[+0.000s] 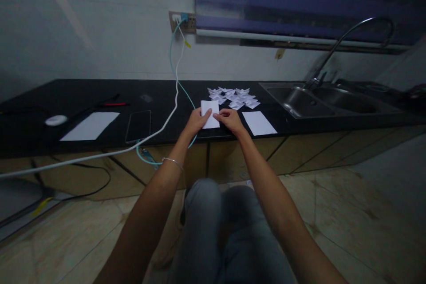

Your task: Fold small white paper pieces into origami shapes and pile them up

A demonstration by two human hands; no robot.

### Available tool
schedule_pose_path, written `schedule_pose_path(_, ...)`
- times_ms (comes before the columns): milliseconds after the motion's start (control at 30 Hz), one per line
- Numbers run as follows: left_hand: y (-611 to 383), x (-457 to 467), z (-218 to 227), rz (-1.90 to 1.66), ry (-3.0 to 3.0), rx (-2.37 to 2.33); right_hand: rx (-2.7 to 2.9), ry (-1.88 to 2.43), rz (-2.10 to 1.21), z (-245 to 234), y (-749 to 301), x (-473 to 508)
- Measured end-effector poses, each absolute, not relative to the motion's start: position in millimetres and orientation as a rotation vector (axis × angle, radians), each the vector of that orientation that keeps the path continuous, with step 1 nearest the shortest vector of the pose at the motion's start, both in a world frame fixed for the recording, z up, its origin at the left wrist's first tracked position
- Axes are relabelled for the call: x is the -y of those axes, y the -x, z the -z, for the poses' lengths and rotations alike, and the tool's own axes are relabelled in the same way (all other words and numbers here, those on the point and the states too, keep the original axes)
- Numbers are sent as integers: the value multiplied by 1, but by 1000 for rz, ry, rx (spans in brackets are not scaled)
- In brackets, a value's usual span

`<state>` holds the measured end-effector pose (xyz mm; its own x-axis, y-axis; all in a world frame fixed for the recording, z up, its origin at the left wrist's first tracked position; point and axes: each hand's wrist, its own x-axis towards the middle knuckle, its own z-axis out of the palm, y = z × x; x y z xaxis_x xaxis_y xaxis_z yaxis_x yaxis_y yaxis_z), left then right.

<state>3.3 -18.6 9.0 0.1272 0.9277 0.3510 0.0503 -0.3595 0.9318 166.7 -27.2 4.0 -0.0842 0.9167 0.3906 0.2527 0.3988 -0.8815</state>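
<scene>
A small folded white paper (210, 111) lies on the black counter (66, 93) near its front edge. My left hand (197, 120) presses its left side, fingers curled onto the sheet. My right hand (229, 119) pinches the paper's right edge. Behind the paper lies a pile of several small folded white paper pieces (233, 96). A flat white sheet (259, 123) lies just right of my right hand.
A dark phone (138, 126) and another white sheet (90, 126) lie to the left, with a white round object (56, 120) further left. White and teal cables (173, 97) hang from a wall socket (181, 21). A steel sink (319, 103) with tap sits right.
</scene>
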Motion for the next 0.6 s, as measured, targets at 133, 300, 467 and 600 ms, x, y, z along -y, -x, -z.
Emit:
schedule_pose_path(133, -3, 19, -9, -1310, -1544, -915, 1553, 1058, -738, -1, -168, 25)
schedule_pose_path(300, 1, 20, -10, -1249, -1495, -779, 1459, 1103, -694, 2, -170, 22)
schedule_pose_path(467, 5, 20, -11, -1220, -1498, -811, 1381, 1083, -684, 4, -170, 20)
schedule_pose_path(600, 5, 20, -12, -1219, -1551, -847, 1351, 1087, -694, 5, -170, 18)
